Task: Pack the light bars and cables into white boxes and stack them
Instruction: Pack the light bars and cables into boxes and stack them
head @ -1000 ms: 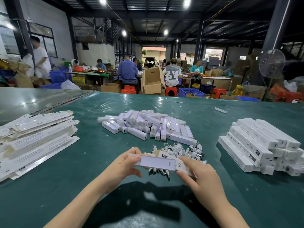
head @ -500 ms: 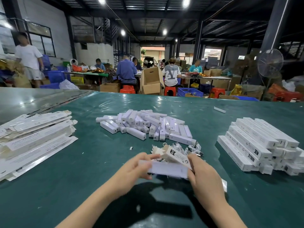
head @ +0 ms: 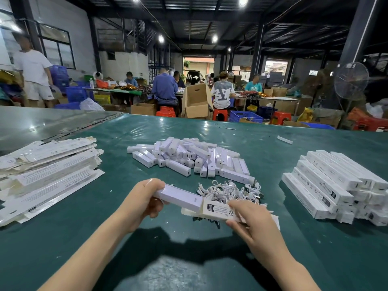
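Bar at box mouth, centre of the worktop, towards its near edge.

Left hand (head: 144, 201) gripped the long white plastic light bar (head: 178, 197) by its left end. Right hand (head: 258, 225) pinched the narrow white cardboard box (head: 218, 210), and the bar's tip met the box's open end above the green worktop (head: 84, 238). The box end bore a dark emblem and small print, which was unreadable. The stack of packed white boxes (head: 336, 185) lay by the right edge.
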Available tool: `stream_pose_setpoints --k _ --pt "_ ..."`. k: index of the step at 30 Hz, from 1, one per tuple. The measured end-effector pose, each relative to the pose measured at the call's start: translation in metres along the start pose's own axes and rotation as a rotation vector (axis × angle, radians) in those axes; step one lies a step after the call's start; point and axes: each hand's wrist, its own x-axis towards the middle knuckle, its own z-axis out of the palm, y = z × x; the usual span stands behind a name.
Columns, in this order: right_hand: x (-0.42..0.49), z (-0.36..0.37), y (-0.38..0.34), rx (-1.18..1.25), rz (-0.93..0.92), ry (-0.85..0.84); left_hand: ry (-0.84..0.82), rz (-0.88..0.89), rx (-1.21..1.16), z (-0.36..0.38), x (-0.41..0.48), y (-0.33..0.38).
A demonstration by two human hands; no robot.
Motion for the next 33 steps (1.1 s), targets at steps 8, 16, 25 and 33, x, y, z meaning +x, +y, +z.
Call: stream_pose_setpoints --k 8,16,25,33 --pt "-0.002 -0.001 0.002 0.135 0.065 -0.033 -0.017 0.181 0.064 -0.002 -0.002 0.000" --pt "-0.002 0.005 -0.004 -0.015 0.043 0.055 -0.104 0.207 0.233 0.013 -0.008 -0.006" --pt "0.003 0.009 -0.006 -0.095 0.113 0.149 0.037 0.296 0.238 0.063 -0.018 -0.018" --pt "0.000 0.002 0.009 -0.132 0.228 0.119 -0.027 0.366 0.566 0.049 -0.001 -0.028"
